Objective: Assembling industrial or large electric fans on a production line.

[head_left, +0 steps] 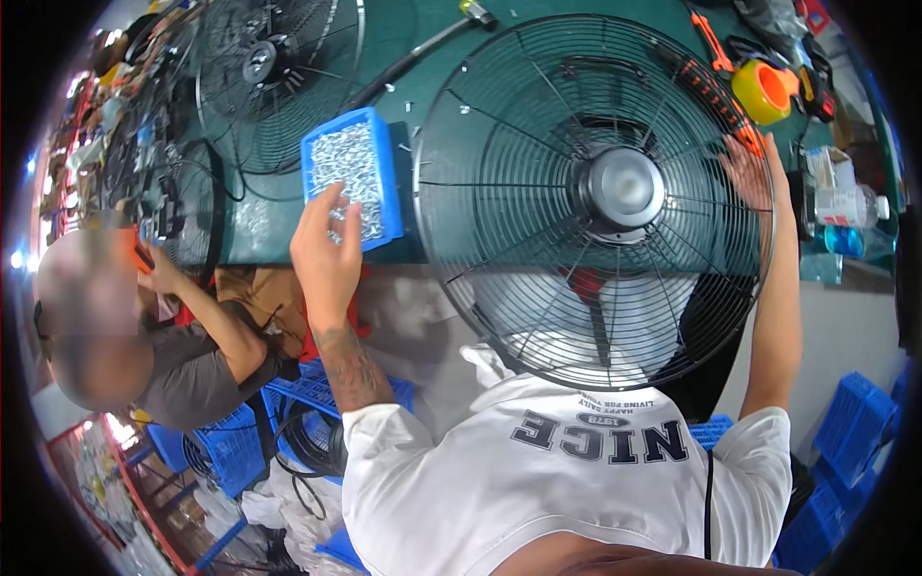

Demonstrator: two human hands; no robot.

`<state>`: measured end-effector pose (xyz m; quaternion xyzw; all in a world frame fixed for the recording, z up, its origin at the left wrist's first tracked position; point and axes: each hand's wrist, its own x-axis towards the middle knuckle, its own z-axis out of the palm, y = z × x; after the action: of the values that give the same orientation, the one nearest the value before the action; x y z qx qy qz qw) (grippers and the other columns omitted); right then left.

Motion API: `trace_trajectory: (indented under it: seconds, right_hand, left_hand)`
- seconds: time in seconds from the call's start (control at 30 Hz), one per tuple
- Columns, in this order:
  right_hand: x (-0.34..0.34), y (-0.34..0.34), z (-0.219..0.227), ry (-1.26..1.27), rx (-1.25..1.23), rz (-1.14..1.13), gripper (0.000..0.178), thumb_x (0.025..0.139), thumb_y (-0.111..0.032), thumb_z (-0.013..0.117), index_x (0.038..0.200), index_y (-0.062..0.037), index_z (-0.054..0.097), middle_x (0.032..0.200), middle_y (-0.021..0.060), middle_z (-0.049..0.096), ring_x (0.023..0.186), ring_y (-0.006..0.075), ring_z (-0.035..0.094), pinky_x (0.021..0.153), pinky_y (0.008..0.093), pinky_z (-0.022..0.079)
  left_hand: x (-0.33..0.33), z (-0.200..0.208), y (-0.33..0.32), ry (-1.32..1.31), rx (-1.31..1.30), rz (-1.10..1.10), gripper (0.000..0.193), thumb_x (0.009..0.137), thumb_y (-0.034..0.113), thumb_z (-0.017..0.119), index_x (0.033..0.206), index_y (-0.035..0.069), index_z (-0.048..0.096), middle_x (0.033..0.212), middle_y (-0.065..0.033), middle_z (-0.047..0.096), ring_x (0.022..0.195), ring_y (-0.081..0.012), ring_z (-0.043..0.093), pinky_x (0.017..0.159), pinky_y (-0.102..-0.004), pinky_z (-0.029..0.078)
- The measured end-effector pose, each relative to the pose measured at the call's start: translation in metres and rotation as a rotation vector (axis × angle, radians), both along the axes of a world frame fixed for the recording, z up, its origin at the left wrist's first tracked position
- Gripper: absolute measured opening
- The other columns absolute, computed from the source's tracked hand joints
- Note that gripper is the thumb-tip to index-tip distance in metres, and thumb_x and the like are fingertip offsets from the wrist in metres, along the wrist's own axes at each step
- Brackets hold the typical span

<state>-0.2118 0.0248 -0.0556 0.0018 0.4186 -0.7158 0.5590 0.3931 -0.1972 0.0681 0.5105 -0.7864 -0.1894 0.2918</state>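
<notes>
At far left, a co-worker in a dark sleeve (pixel 192 379) raises a hand (pixel 165 274) beside a small orange-and-black object (pixel 142 252). Just below, a latticed blue plastic crate (pixel 288 389) holds loops of black cable (pixel 312 444). Above, another round wire guard (pixel 279 144) with a metal hub lies on the dark green, smooth table (pixel 240 226).

Next comes a rectangular blue plastic bin (pixel 388 182), thickly filled with small shiny metal screws (pixel 344 154). The left hand (pixel 331 230) reaches over its near end, thumb and forefinger parted, fingertips at the screws. Near it, a long dark-handled hammer (pixel 423 53) lies diagonally, with a few loose screws around.

In the middle, a big circular guard (pixel 523 178) of thin black concentric wires and radial spokes overhangs the table's near edge; its round hub carries a smooth silvery cap (pixel 626 188). Below it, the person's white cloth shirt (pixel 538 480) bears dark block lettering, upside down from here.

The right hand (pixel 754 178) is at the guard's right rim, fingers extended and spread; I cannot tell whether they grip it. Beyond are a yellow ring-shaped roll (pixel 764 93) and a clear plastic bottle (pixel 850 206) with a white cap and printed label.
</notes>
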Motion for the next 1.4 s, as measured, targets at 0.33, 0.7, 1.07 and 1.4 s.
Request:
trace_trajectory:
  seconds: [0.33, 0.7, 1.07, 1.4]
  right_hand:
    - [0.011, 0.013, -0.003, 0.333, 0.181, -0.061, 0.083, 0.102, -0.067, 0.031, 0.145, 0.0022, 0.046, 0.132, 0.0164, 0.065, 0.102, 0.0216, 0.067, 0.094, 0.0346, 0.053]
    - [0.074, 0.043, 0.046, 0.543, 0.378, -0.242, 0.088, 0.1, -0.072, 0.029, 0.137, 0.0044, 0.052, 0.121, 0.0149, 0.069, 0.069, 0.014, 0.061, 0.065, 0.0245, 0.052]
    - [0.075, 0.048, 0.04, 0.579, 0.296, -0.267, 0.085, 0.102, -0.069, 0.032, 0.136, 0.0061, 0.052, 0.106, 0.0159, 0.068, 0.066, 0.0142, 0.06, 0.068, 0.0267, 0.053]
    - [0.073, 0.048, 0.041, 0.572, 0.289, -0.254, 0.081, 0.104, -0.066, 0.031, 0.136, 0.0048, 0.053, 0.106, 0.0147, 0.068, 0.07, 0.0137, 0.059, 0.071, 0.0285, 0.054]
  left_hand:
    - [-0.01, -0.004, -0.086, -0.367, 0.008, -0.467, 0.052, 0.078, 0.006, 0.071, 0.128, 0.001, 0.059, 0.127, -0.0195, 0.058, 0.121, -0.0402, 0.055, 0.103, -0.045, 0.045]
    - [-0.009, -0.006, -0.076, -0.397, 0.063, -0.442, 0.036, 0.086, 0.001, 0.067, 0.121, 0.004, 0.058, 0.099, -0.0159, 0.062, 0.089, -0.0326, 0.063, 0.08, -0.0398, 0.051]
    - [0.034, -0.015, -0.092, 0.76, 0.937, -0.292, 0.01, 0.103, 0.012, 0.056, 0.112, 0.006, 0.057, 0.093, -0.0045, 0.063, 0.077, -0.0126, 0.061, 0.067, -0.0283, 0.051]
    - [0.037, -0.017, -0.087, 0.923, 1.068, -0.22, 0.016, 0.106, 0.02, 0.05, 0.105, 0.006, 0.056, 0.093, -0.0081, 0.063, 0.076, -0.0163, 0.061, 0.064, -0.0302, 0.048]
